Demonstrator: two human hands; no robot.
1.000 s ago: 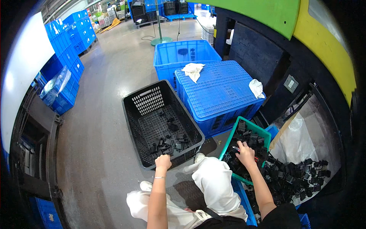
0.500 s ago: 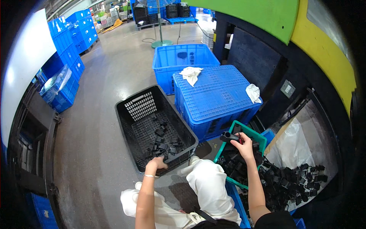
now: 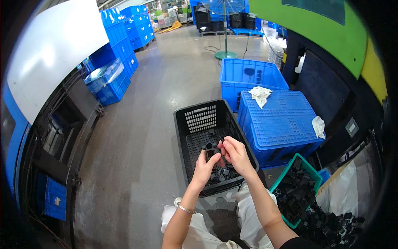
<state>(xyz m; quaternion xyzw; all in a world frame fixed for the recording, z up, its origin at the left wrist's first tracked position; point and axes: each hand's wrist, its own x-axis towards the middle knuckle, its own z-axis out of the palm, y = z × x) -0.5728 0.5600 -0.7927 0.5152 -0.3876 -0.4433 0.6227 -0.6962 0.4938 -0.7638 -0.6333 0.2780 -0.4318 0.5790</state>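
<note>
Over the black plastic crate, my left hand grips a black plastic part with a round tube end facing up. My right hand is closed close beside it, thumb and fingers pinched together at the part's right side. A small dark bit shows at those fingertips, too small to name. Below my hands, several loose black parts lie on the crate's perforated floor. To the right, a green bin is heaped with similar black parts.
A lidded blue bin with white rags stands right of the crate, an open blue bin behind it. More black parts spill at the lower right. Machinery lines the left; a fan stand is farther back.
My right hand has brought the black part from above the green bin to over the crate. My left hand has risen from the crate and taken hold of it. The view has swung left.
</note>
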